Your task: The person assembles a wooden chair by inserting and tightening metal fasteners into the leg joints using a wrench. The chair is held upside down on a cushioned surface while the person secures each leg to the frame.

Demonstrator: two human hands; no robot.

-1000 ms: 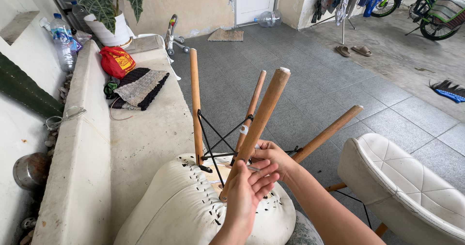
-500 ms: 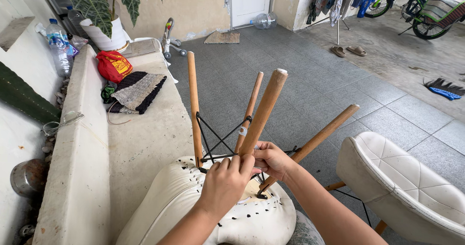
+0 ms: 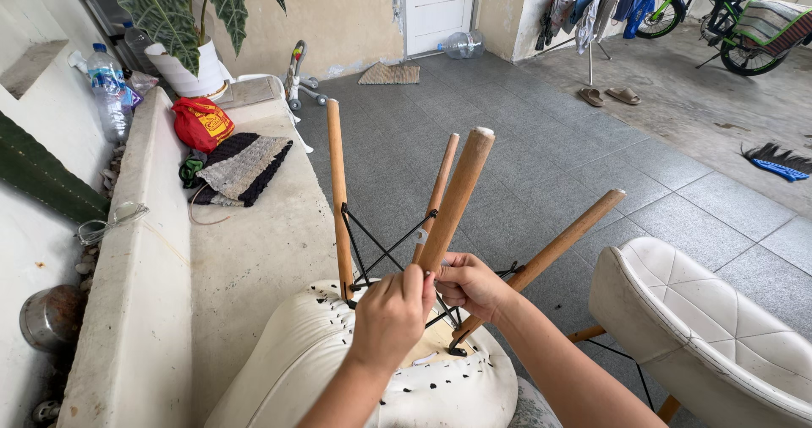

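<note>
Both hands' grip on upturned chair's wooden leg.

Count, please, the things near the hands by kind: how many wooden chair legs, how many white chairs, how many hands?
Wooden chair legs: 4, all on the upturned chair
White chairs: 2, one upturned, one upright
Hands: 2, left hand and right hand, both at one leg's base
Total: 8

red pouch-like package with a yellow label patch on the worktop, beside the white plant pot | clear plastic bottle, blue cap, pale label band, far left on the ledge | large clear water jug on the floor by the door
</note>
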